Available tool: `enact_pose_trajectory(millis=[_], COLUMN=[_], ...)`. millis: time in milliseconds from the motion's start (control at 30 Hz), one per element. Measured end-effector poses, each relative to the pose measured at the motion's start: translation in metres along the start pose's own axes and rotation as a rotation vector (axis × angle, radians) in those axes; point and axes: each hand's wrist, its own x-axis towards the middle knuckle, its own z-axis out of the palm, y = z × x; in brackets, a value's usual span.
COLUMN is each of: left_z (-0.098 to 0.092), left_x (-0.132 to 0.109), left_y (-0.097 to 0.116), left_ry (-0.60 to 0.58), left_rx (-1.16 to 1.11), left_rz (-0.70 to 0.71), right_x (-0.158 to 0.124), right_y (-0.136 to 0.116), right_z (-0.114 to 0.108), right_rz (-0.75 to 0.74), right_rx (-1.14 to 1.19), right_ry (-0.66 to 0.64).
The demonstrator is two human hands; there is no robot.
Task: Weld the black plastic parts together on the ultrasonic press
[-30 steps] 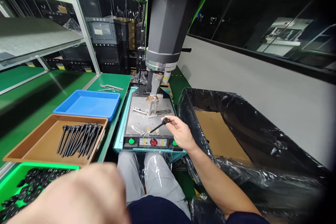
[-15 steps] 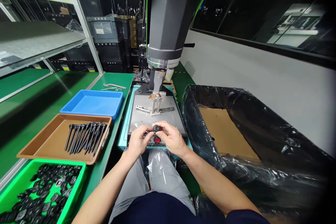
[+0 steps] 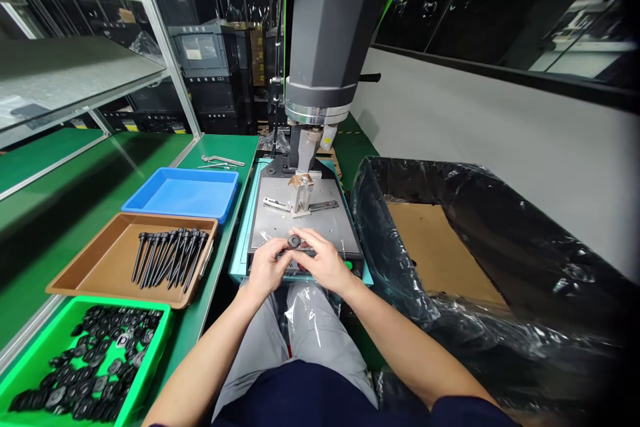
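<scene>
A small round black part (image 3: 295, 241) with a centre hole is pinched between my two hands, in front of the machine's metal plate. My left hand (image 3: 269, 269) grips it from the left with thumb and fingertips. From the right, my right hand (image 3: 325, 263) closes on it the same way. Beyond them, a metal fixture (image 3: 302, 195) stands upright on the metal plate (image 3: 267, 221), below the grey machine head (image 3: 323, 33). Part of the black piece is hidden by my fingers.
To my left, a blue tray (image 3: 183, 190), a brown tray (image 3: 95, 250) with several black rod-like parts (image 3: 167, 257), and a green tray (image 3: 167, 320) of small black parts line the bench. Wrenches (image 3: 223, 161) lie behind. A plastic-lined bin (image 3: 380, 247) stands right.
The black part has turned in my fingers, so its round face shows more. My right fingers have shifted left over the red button, and a green button now shows. The view has moved slightly.
</scene>
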Motion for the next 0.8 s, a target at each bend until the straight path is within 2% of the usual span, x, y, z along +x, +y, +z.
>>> enact_pose_trajectory(millis=[100,633,733,800], left_z=[0.0,0.0,0.001,0.003], left_x=[-0.001,-0.001,-0.002,-0.005], left_y=[0.002,-0.002,-0.002,-0.002], left_ry=[-0.008,-0.012,-0.008,-0.009], left_rx=[-0.002,-0.036,-0.066,-0.111], left_rz=[-0.001,-0.005,-0.043,-0.106], right_x=[0.002,0.004,0.005,0.007], right_y=[0.002,0.005,0.009,0.012], right_z=[0.001,0.009,0.011,0.014], right_rz=[-0.017,0.002,0.032,0.105], right_rx=[0.046,0.068,0.105,0.148], right_ry=[-0.055,0.046,0.077,0.12])
